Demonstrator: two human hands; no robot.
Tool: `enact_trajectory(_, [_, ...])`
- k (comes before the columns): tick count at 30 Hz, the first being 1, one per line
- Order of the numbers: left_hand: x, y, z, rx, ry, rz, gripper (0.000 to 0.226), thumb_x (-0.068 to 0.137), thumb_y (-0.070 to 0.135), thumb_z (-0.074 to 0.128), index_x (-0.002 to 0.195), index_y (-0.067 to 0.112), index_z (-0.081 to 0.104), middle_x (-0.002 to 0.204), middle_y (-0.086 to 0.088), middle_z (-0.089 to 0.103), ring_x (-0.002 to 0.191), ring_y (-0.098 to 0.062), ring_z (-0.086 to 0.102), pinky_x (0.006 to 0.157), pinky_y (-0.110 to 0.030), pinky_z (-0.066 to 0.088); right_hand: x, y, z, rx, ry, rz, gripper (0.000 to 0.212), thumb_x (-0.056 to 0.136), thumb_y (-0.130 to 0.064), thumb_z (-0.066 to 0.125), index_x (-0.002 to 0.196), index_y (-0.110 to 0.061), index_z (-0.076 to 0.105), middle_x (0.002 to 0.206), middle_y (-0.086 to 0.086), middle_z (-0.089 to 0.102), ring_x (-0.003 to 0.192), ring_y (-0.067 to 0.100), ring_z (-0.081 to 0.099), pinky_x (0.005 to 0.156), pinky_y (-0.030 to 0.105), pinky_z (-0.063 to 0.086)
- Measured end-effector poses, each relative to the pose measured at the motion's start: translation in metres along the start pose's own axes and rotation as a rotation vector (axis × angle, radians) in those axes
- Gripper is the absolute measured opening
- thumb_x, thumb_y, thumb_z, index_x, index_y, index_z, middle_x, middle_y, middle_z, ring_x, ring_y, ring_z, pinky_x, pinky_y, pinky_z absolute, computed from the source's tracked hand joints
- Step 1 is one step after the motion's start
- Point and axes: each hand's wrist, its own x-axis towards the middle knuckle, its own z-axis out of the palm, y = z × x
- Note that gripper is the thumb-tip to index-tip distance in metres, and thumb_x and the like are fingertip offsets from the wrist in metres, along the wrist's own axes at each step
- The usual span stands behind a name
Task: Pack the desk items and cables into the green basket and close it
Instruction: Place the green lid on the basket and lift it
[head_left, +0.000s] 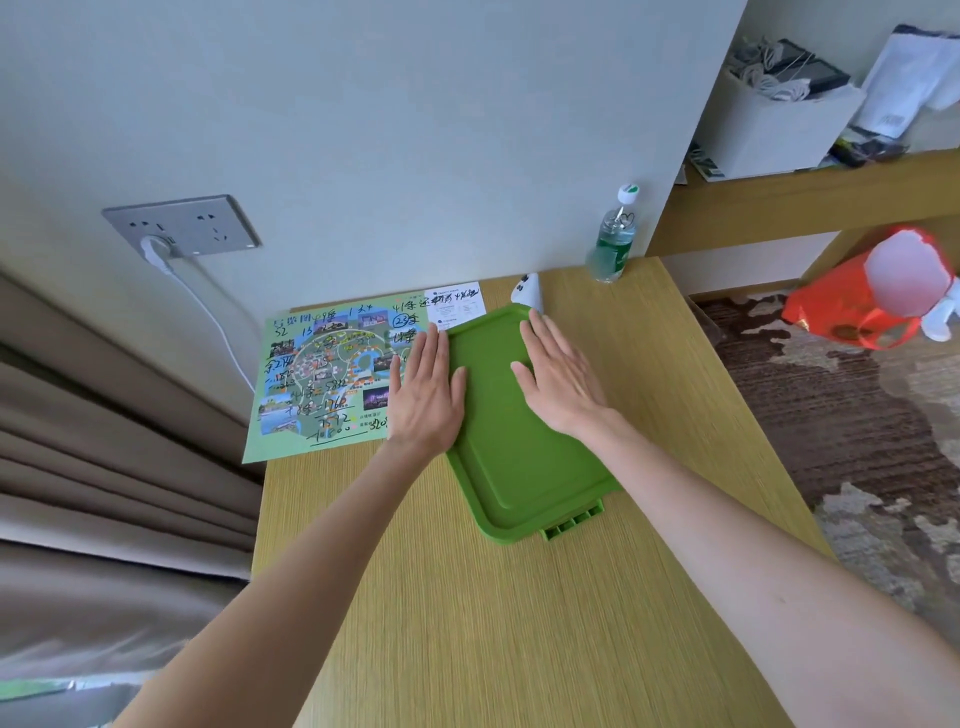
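The green basket (519, 467) stands on the wooden desk with its flat green lid on top, covering it. My left hand (423, 389) lies flat with straight fingers on the lid's left edge, partly over the rim. My right hand (558, 374) presses flat on the lid's far right part. A bit of the basket's ribbed rim (574, 519) shows under the lid at the near edge. What is inside the basket is hidden.
A green printed map sheet (327, 374) with handwriting lies left of the basket. A white object (527, 296) and a water bottle (613, 244) stand by the wall behind it. A white plug and cable (208, 296) hang from the wall socket. A red bag (883, 296) sits off the desk's right.
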Motion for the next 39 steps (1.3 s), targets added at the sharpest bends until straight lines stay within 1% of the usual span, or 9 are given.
enact_trajectory(9, [0.007, -0.004, 0.007, -0.075, 0.139, 0.013, 0.06, 0.1, 0.041, 0.033, 0.153, 0.014, 0.023, 0.16, 0.001, 0.024, 0.148, -0.015, 0.014, 0.122, -0.036, 0.007, 0.018, 0.001, 0.008, 0.069, 0.119, 0.051, 0.061, 0.093, -0.042, 0.044, 0.146, -0.014, 0.035, 0.161, -0.005, 0.019, 0.147, 0.012, 0.012, 0.1, 0.046, 0.043])
enact_trajectory(15, [0.007, -0.002, 0.001, -0.027, 0.097, 0.024, 0.062, 0.099, 0.044, 0.034, 0.151, 0.013, 0.025, 0.157, -0.001, 0.028, 0.146, -0.017, 0.019, 0.12, -0.043, 0.011, 0.014, 0.001, 0.006, 0.043, 0.081, 0.008, 0.063, 0.095, -0.046, 0.04, 0.149, -0.014, 0.03, 0.162, -0.004, 0.013, 0.149, 0.013, 0.007, 0.113, 0.045, 0.029])
enact_trajectory(20, [0.032, -0.005, -0.013, 0.068, -0.039, 0.068, 0.053, 0.1, 0.046, 0.029, 0.138, 0.01, 0.035, 0.136, -0.007, 0.043, 0.128, -0.025, 0.039, 0.114, -0.048, 0.023, -0.007, 0.004, 0.001, 0.332, 0.089, 0.109, 0.059, 0.099, -0.031, 0.048, 0.151, -0.015, 0.025, 0.16, -0.002, 0.02, 0.145, 0.015, 0.022, 0.114, 0.034, 0.019])
enact_trajectory(22, [0.048, -0.004, -0.019, -0.002, -0.115, 0.057, 0.046, 0.102, 0.042, 0.027, 0.132, 0.009, 0.04, 0.128, -0.009, 0.047, 0.118, -0.026, 0.048, 0.107, -0.05, 0.033, -0.027, 0.009, 0.001, 0.414, 0.145, 0.204, 0.05, 0.099, -0.021, 0.049, 0.145, -0.009, 0.033, 0.148, 0.006, 0.041, 0.13, 0.019, 0.046, 0.104, 0.027, 0.032])
enact_trajectory(24, [0.063, -0.003, -0.024, -0.095, -0.162, 0.016, 0.043, 0.104, 0.038, 0.025, 0.125, 0.008, 0.047, 0.125, -0.011, 0.048, 0.104, -0.027, 0.055, 0.095, -0.048, 0.044, -0.051, 0.02, 0.001, 0.351, 0.191, 0.29, 0.036, 0.099, -0.02, 0.049, 0.131, -0.006, 0.045, 0.126, 0.007, 0.056, 0.098, 0.013, 0.058, 0.083, 0.021, 0.041])
enact_trajectory(28, [0.084, -0.005, -0.023, -0.177, -0.24, -0.026, 0.044, 0.104, 0.039, 0.028, 0.125, 0.009, 0.052, 0.131, -0.016, 0.047, 0.1, -0.03, 0.059, 0.088, -0.044, 0.051, -0.1, 0.038, 0.001, 0.191, 0.143, 0.448, 0.037, 0.1, -0.041, 0.042, 0.115, -0.009, 0.054, 0.068, -0.008, 0.052, 0.043, 0.002, 0.038, 0.038, 0.014, 0.025])
enact_trajectory(30, [0.09, -0.007, -0.019, -0.225, -0.257, -0.074, 0.043, 0.103, 0.043, 0.03, 0.128, 0.012, 0.049, 0.13, -0.014, 0.053, 0.102, -0.03, 0.06, 0.086, -0.042, 0.051, -0.118, 0.04, 0.003, 0.207, 0.13, 0.509, 0.047, 0.099, -0.049, 0.039, 0.117, -0.008, 0.055, 0.052, -0.009, 0.043, 0.036, 0.004, 0.036, 0.033, 0.016, 0.023])
enact_trajectory(34, [0.1, -0.009, -0.015, -0.306, -0.325, -0.081, 0.049, 0.103, 0.045, 0.031, 0.125, 0.006, 0.05, 0.121, -0.013, 0.062, 0.102, -0.029, 0.061, 0.085, -0.039, 0.049, -0.131, 0.033, 0.008, 0.503, 0.116, 0.664, 0.047, 0.096, -0.055, 0.041, 0.11, -0.012, 0.053, 0.054, 0.0, 0.051, 0.042, 0.014, 0.058, 0.04, 0.029, 0.046])
enact_trajectory(39, [0.099, -0.009, -0.019, -0.32, -0.35, -0.051, 0.053, 0.104, 0.043, 0.03, 0.116, 0.0, 0.058, 0.111, -0.017, 0.065, 0.103, -0.032, 0.061, 0.095, -0.047, 0.048, -0.13, 0.02, 0.008, 0.708, 0.238, 0.743, 0.04, 0.095, -0.045, 0.051, 0.097, -0.006, 0.053, 0.056, 0.001, 0.051, 0.037, 0.012, 0.053, 0.035, 0.023, 0.041])
